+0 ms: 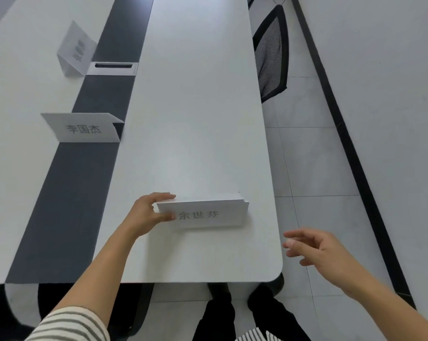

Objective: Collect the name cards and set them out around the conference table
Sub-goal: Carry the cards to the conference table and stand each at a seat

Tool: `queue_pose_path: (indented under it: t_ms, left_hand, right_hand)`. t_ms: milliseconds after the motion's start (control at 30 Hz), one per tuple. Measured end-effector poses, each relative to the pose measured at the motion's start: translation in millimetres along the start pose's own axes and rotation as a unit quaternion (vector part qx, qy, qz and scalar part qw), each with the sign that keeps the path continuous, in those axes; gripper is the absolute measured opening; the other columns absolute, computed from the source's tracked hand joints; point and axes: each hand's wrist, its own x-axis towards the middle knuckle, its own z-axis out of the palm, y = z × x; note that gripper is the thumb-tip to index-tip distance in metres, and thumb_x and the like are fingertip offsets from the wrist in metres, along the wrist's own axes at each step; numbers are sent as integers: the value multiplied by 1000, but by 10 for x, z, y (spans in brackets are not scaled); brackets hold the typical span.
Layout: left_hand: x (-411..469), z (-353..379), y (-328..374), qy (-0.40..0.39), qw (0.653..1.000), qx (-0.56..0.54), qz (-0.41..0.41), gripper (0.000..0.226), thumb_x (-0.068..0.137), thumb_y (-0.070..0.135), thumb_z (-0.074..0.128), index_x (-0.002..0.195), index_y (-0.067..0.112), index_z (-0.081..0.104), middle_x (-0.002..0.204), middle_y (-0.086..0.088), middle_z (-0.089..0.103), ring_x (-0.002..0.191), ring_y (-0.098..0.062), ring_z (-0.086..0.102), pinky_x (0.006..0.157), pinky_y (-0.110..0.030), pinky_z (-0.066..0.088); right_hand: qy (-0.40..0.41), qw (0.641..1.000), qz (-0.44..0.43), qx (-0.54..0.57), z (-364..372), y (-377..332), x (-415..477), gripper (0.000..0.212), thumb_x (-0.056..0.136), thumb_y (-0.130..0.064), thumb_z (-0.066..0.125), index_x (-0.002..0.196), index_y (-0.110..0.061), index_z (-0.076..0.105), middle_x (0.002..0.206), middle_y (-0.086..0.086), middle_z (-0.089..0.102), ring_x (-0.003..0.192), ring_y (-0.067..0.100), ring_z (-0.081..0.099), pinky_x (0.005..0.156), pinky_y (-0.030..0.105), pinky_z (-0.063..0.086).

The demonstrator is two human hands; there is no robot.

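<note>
A folded white name card [205,214] with grey printed characters stands near the front right corner of the white conference table [195,107]. My left hand [149,214] pinches its left end, thumb on the front face and fingers over the top. Off the table's right edge, over the floor, my right hand [316,249] hangs with fingers spread and nothing in it. A second name card [85,129] stands further back at the left, by the dark centre strip. A third name card [76,49] stands further away, turned at an angle.
A dark strip [67,193] runs down the table's middle, with a metal cable slot [113,67] set in it. A black mesh chair [270,52] stands at the table's right side. Grey floor tiles and a white wall with a black skirting line lie to the right.
</note>
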Motion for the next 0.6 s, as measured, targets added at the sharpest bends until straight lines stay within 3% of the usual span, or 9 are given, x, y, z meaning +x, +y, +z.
queue_pose_path:
  t_ms: [67,233,333,433,533,600]
  left_hand:
    - [9,-34,58,-3,1000,2,13,44,72,17,82,109,35,66,125,9,63,120,-15,53,98,-27,38]
    - [-168,-277,328,-17,998,-66,16,27,78,27,78,104,29,71,107,6,74,114,-18,60,102,-45,45]
    - [-432,-503,475,10,987,-156,30,27,78,32,76,101,18,71,102,0,76,100,-17,69,94,-40,51]
    - [-704,-636,428,72,964,-257,7,52,63,56,78,103,23,70,104,-6,75,95,-22,71,81,-35,56]
    - [-934,-582,226,115,911,-391,-62,35,84,40,60,112,20,63,104,-11,74,87,-23,73,67,-33,61]
    - [-1100,-507,46,136,882,-438,-109,35,90,38,52,119,20,61,106,-9,74,90,-22,73,73,-37,60]
  right_hand:
    - [-12,1000,7,-13,10,2,112,18,90,-28,65,107,-25,70,97,-5,76,84,5,73,73,26,53]
    - [-16,1000,-11,-21,-4,-185,346,19,89,-24,65,107,-21,69,94,0,76,83,10,72,75,30,54]
    - [8,997,-52,-50,3,-309,563,28,86,-28,69,113,-20,68,97,-3,74,91,11,70,85,33,54]
    - [0,981,-106,-160,111,-344,853,55,77,-40,75,128,-31,56,124,-10,63,116,9,58,100,38,48]
    - [-50,959,-142,-241,289,-342,1152,85,69,-46,78,143,-40,36,149,-13,40,137,12,37,109,39,39]
    - [-82,948,-155,-266,395,-296,1346,95,67,-47,80,146,-43,27,156,-14,30,143,12,27,113,38,32]
